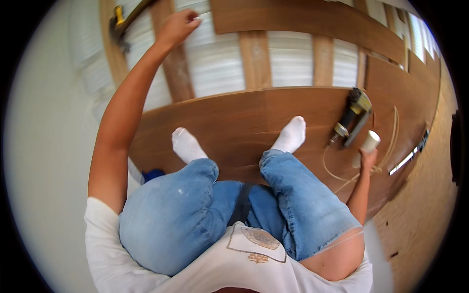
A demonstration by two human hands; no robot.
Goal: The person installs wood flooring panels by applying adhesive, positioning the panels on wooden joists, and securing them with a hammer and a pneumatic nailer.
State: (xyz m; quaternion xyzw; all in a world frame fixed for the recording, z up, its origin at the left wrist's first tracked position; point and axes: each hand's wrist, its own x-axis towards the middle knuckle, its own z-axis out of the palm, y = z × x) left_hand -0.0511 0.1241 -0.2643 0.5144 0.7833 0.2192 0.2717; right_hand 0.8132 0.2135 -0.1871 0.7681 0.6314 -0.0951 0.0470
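Bent knees in jeans (195, 215), right hand (367, 158) fingers gripping upright white tube (370, 141), left hand (178, 25) fingers curled on plank (293, 17).

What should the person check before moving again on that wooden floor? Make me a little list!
1. Left hand gripping something steady: cannot tell; it reaches up beside a wooden beam.
2. Right hand holds the white tube firmly: ok.
3. Nail gun lying flat, away from the feet: ok.
4. Hose loops clear of the right hand: not ok, they curl right beside it.
5. Socked feet resting on the finished brown boards: ok.
6. Hammer within the left hand's reach: cannot tell.
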